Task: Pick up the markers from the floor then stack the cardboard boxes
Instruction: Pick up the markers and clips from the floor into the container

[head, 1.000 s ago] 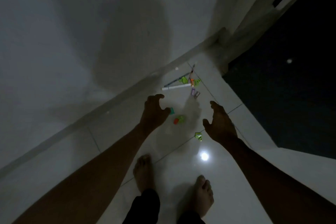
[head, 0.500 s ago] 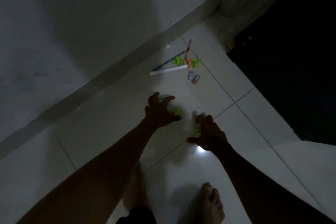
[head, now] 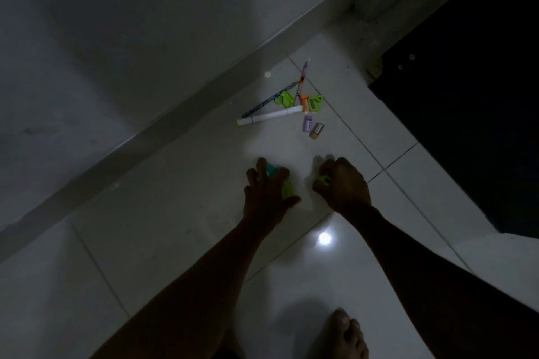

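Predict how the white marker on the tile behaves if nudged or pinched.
The white marker looks like a stiff, slim plastic barrel, so probably light and rigid. Lying flat on glossy floor tile, it may roll or skid if pushed.

One white marker (head: 269, 116) is lying toward 12 o'clock, beside two sticks: a blue stick (head: 267, 100), a pink stick (head: 302, 81). Four green bits are showing: a flat green bit (head: 284, 98), a boxy green bit (head: 315, 102), a third green bit (head: 287, 190) in the left hand (head: 267, 199), a fourth green bit (head: 323, 181) in the right hand (head: 347, 186). Teal bit (head: 270, 168), orange bit (head: 304, 100), purple bit (head: 308, 123) and tan bit (head: 317, 131) are numbering one each
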`<action>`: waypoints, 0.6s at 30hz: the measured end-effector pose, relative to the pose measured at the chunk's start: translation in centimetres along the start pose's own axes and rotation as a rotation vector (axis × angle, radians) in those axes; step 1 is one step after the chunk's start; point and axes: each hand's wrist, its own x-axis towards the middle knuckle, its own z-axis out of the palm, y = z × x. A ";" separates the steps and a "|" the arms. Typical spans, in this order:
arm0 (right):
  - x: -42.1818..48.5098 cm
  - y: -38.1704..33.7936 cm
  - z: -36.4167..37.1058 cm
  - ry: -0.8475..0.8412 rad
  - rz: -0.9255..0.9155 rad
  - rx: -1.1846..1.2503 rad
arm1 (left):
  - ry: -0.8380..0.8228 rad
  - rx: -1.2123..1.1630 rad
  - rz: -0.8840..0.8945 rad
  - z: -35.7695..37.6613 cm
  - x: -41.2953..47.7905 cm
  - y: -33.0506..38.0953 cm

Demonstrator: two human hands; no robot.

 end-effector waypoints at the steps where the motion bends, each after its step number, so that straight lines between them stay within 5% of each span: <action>1: 0.7 -0.3 -0.4 0.018 0.007 0.024 | 0.018 -0.010 0.003 0.1 0.0 0.0; 11: 7.8 -3.1 -2.4 0.276 -0.098 0.083 | 0.005 -0.493 -0.127 -0.5 0.2 -0.6; 18: 11.1 -5.0 -3.1 0.199 -0.233 -0.209 | 0.089 -0.241 0.095 -0.9 0.9 -2.6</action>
